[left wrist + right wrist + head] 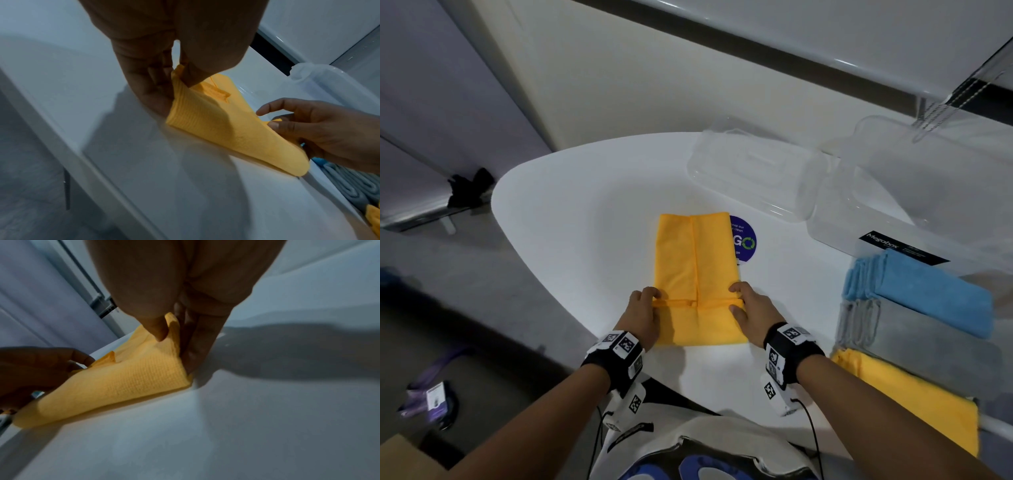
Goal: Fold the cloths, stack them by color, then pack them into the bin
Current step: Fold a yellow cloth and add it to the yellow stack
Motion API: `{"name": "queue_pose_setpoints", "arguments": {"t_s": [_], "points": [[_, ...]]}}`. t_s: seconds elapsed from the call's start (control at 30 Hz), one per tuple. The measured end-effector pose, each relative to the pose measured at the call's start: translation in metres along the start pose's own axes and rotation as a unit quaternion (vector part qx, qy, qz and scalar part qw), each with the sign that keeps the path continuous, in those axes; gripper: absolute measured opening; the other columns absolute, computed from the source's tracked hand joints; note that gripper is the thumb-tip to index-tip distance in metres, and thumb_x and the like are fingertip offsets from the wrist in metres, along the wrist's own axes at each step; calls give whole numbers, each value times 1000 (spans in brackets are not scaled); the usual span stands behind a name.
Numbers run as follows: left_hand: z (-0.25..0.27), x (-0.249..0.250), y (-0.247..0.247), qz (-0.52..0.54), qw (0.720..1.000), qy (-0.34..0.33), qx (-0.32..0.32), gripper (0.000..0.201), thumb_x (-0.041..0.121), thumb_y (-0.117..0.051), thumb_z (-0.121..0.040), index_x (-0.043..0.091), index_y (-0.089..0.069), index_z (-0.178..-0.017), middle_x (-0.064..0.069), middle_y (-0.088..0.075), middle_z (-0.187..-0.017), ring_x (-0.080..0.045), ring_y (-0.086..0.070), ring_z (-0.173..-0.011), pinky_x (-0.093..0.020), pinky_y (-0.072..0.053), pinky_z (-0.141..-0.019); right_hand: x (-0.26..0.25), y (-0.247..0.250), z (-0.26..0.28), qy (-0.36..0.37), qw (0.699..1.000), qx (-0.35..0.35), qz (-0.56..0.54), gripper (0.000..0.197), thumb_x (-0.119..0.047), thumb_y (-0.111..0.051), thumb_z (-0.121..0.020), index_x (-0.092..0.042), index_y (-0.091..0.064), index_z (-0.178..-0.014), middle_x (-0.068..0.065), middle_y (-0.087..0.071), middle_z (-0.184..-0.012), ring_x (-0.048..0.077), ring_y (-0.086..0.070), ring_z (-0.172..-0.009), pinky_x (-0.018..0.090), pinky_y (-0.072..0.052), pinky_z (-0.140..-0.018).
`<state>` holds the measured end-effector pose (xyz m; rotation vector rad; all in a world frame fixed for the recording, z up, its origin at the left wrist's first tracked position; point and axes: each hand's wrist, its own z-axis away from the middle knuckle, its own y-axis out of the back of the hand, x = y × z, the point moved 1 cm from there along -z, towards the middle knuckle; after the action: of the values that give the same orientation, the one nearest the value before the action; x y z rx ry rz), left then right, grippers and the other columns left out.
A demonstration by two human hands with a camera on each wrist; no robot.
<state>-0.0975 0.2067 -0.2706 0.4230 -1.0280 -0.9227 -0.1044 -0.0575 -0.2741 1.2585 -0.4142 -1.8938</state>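
Your left hand [644, 312] and right hand [749, 308] each pinch a near corner of the yellow cloth [697, 260], lying long and narrow near the table's [571, 212] front edge. Uneven carrying could skew the fold.

Dim indoor light falls from above, and the white table [585, 212] is the brightest surface in the head view. Straight edges bow toward that picture's rim. Both wrist views are darker, grainy and motion-smeared, with broad soft arm shadows lying across the table beside the fingers [144, 91].
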Motion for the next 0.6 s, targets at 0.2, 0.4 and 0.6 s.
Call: {"name": "queue_pose_setpoints", "arguments": {"t_s": [0.2,0.4,0.6], "points": [[0,-1,9,24,999,31,18,39,16,-52,-88,21,-40,-124,-2,-35,-122,-29,-60,-82,-39,-53,-69,-3,3,4,32,993,102,55,44,-28,-53,-93,-14,-45,-134,10,-42,-130,27,-51,-111,41,-49,-92],[16,-1,19,-93,973,-198,73,18,16,-62,-73,19,-57,-91,-2,-50,-110,-25,-56,-88,-38,-51,-75,-6,0,32,249,946,135,154,26,-20,-50,-81,-18,-53,-107,3,-45,-118,24,-47,-105,39,-48,-87],[23,-24,-3,-273,929,-231,-98,64,51,-61,-78,31,-40,-134,5,-33,-150,-17,-38,-135,-45,-37,-103,25,-21,22,259,934,-60,237,65,-40,-65,-83,-20,-41,-140,4,-36,-149,25,-39,-132,38,-30,-112]]}}
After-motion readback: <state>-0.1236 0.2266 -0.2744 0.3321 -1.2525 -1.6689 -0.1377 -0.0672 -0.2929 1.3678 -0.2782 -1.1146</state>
